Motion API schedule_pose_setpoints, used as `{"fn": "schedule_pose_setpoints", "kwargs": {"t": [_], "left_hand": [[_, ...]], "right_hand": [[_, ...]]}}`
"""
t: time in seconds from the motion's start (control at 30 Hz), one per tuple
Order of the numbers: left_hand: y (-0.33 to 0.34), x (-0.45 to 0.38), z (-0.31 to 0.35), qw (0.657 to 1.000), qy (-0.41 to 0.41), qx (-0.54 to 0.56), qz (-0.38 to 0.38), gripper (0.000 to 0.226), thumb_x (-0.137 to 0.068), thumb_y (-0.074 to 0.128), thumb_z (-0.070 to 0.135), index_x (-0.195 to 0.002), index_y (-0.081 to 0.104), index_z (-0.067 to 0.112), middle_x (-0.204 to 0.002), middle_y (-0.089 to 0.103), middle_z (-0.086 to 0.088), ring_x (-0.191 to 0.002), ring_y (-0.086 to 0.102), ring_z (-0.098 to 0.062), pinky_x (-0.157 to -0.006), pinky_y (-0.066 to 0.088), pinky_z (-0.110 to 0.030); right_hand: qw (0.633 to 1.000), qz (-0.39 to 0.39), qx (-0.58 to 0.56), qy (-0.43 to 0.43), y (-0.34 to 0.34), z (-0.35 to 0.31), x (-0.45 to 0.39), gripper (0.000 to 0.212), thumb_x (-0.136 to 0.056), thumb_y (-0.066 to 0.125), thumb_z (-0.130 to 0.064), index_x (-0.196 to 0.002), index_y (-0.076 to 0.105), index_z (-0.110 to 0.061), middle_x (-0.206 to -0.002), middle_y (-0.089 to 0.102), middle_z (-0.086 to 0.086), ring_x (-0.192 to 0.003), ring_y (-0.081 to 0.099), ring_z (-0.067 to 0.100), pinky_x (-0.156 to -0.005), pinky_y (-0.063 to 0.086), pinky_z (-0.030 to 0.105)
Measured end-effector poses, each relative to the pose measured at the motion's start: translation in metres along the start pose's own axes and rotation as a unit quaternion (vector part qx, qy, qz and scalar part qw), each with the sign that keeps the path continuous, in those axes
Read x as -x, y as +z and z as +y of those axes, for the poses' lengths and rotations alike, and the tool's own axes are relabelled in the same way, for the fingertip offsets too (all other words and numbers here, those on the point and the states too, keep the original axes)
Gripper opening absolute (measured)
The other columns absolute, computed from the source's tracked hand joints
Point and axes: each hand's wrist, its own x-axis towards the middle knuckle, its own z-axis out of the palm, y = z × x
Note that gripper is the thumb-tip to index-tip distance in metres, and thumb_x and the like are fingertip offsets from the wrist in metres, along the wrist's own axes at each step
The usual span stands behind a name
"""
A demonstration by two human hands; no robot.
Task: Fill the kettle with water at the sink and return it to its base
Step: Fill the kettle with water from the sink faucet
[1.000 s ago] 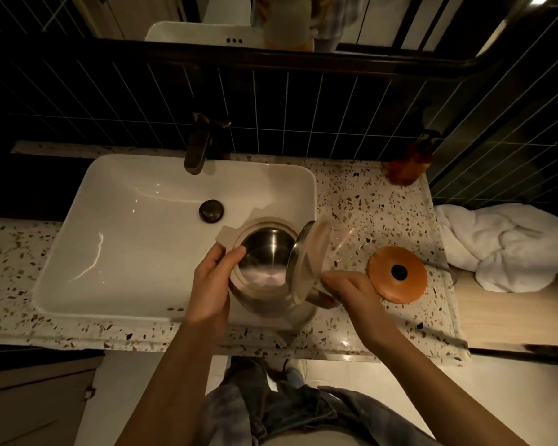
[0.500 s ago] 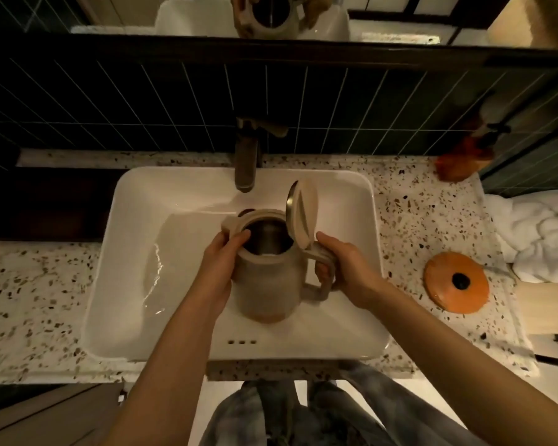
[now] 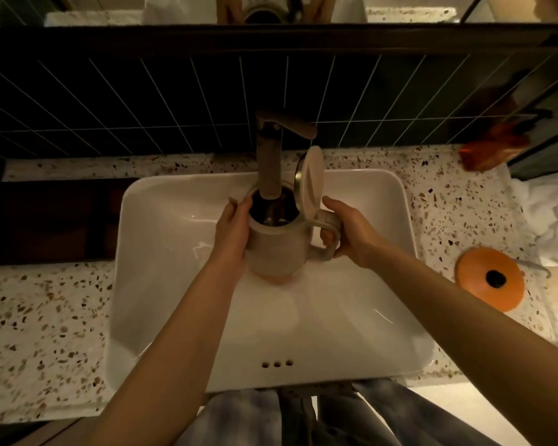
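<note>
I hold a beige kettle [image 3: 279, 249] upright over the white sink [image 3: 161, 252], its hinged lid [image 3: 310, 178] standing open. The dark tap [image 3: 269, 162] reaches down over the kettle's mouth. My left hand [image 3: 232, 233] clasps the kettle's left side near the rim. My right hand [image 3: 351, 235] is wrapped around the handle. The round orange kettle base [image 3: 488, 278] lies on the speckled counter to the right. I cannot tell whether water is running.
White towels [image 3: 551, 217] are heaped at the far right. An orange bottle [image 3: 493, 149] stands at the back right against the dark tiled wall. A mirror runs along the top. Speckled counter [image 3: 39, 317] extends left of the sink.
The kettle has moved from the counter edge by the sink to over the basin, then back under the tap. Both hands kept their hold.
</note>
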Motion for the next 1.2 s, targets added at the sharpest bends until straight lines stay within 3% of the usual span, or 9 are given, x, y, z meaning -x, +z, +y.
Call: {"fn": "schedule_pose_setpoints", "kwargs": {"t": [0.1,0.27,0.4,0.57,0.67,0.77,0.97,1.13,1.2], "left_hand": [[0.000,0.001,-0.002,1.000,0.012,0.003,0.004,0.012,-0.092,0.056,0.042,-0.102,0.060,0.036,-0.112,0.068,0.008,-0.107,0.061,-0.011,-0.089,0.047,-0.029],[-0.013,-0.006,-0.007,0.998,0.027,-0.049,-0.018,0.025,-0.073,0.061,0.055,-0.076,0.057,0.030,-0.100,0.068,-0.005,-0.100,0.059,-0.020,-0.086,0.042,-0.036],[-0.021,-0.004,-0.011,0.998,0.025,-0.063,-0.015,0.023,-0.072,0.064,0.053,-0.062,0.055,0.033,-0.090,0.063,-0.002,-0.095,0.057,-0.020,-0.088,0.042,-0.038],[-0.024,-0.002,-0.013,0.997,0.020,-0.076,0.010,0.021,-0.084,0.064,0.038,-0.096,0.060,0.022,-0.105,0.064,-0.004,-0.101,0.059,-0.018,-0.102,0.046,-0.048],[-0.022,0.001,-0.002,0.998,0.016,-0.032,0.050,0.050,-0.087,0.063,0.025,-0.134,0.047,0.025,-0.125,0.059,-0.003,-0.111,0.060,-0.019,-0.099,0.048,-0.038],[-0.015,0.008,0.019,0.978,0.146,-0.095,0.112,0.045,-0.090,0.060,0.014,-0.132,0.049,0.022,-0.123,0.058,0.005,-0.117,0.055,-0.016,-0.095,0.045,-0.029],[0.026,0.003,0.066,0.846,0.438,-0.300,0.046,0.039,-0.092,0.055,0.011,-0.130,0.055,0.014,-0.133,0.055,-0.004,-0.128,0.046,-0.016,-0.105,0.031,-0.018],[0.057,-0.038,0.080,0.652,0.548,-0.523,-0.041,0.051,-0.092,0.057,0.018,-0.141,0.047,0.013,-0.149,0.047,-0.009,-0.144,0.031,-0.029,-0.120,0.016,-0.044],[0.063,-0.049,0.079,0.613,0.561,-0.557,-0.019,0.050,-0.091,0.058,0.023,-0.139,0.050,0.014,-0.148,0.048,-0.008,-0.143,0.033,-0.029,-0.119,0.012,-0.044]], "right_hand": [[0.998,0.036,0.031,-0.050,0.001,0.006,-0.008,0.047,-0.092,0.042,-0.046,-0.074,0.058,-0.007,-0.049,0.052,0.004,-0.054,0.049,0.017,-0.083,0.047,0.045],[0.992,0.086,0.012,-0.089,0.005,0.017,-0.024,0.046,-0.093,0.047,-0.035,-0.059,0.058,-0.006,-0.050,0.051,0.007,-0.050,0.047,0.016,-0.060,0.039,0.029],[0.989,0.104,0.013,-0.101,0.009,0.023,-0.030,0.047,-0.092,0.048,-0.031,-0.077,0.064,0.011,-0.064,0.053,0.018,-0.061,0.050,0.026,-0.067,0.040,0.036],[0.984,0.127,0.041,-0.120,0.012,0.024,-0.034,0.054,-0.090,0.047,-0.025,-0.087,0.054,0.028,-0.069,0.048,0.019,-0.066,0.045,0.029,-0.064,0.038,0.035],[0.981,0.143,0.057,-0.118,0.013,0.021,-0.036,0.037,-0.087,0.047,-0.025,-0.074,0.060,0.007,-0.069,0.046,0.019,-0.065,0.045,0.027,-0.061,0.037,0.034],[0.982,0.141,0.052,-0.117,0.011,0.019,-0.037,0.026,-0.082,0.046,-0.024,-0.064,0.053,-0.006,-0.056,0.044,0.013,-0.053,0.044,0.020,-0.057,0.036,0.031],[0.981,0.146,0.064,-0.113,0.009,0.015,-0.041,0.029,-0.076,0.044,-0.027,-0.059,0.051,-0.005,-0.049,0.045,0.011,-0.047,0.042,0.018,-0.054,0.035,0.030],[0.979,0.161,0.057,-0.110,0.007,0.015,-0.045,0.035,-0.081,0.045,-0.021,-0.049,0.046,-0.009,-0.041,0.045,0.003,-0.045,0.042,0.018,-0.052,0.035,0.030],[0.979,0.164,0.052,-0.108,0.007,0.014,-0.046,0.036,-0.081,0.045,-0.020,-0.047,0.045,-0.008,-0.041,0.045,0.004,-0.045,0.042,0.018,-0.052,0.034,0.029]]}}
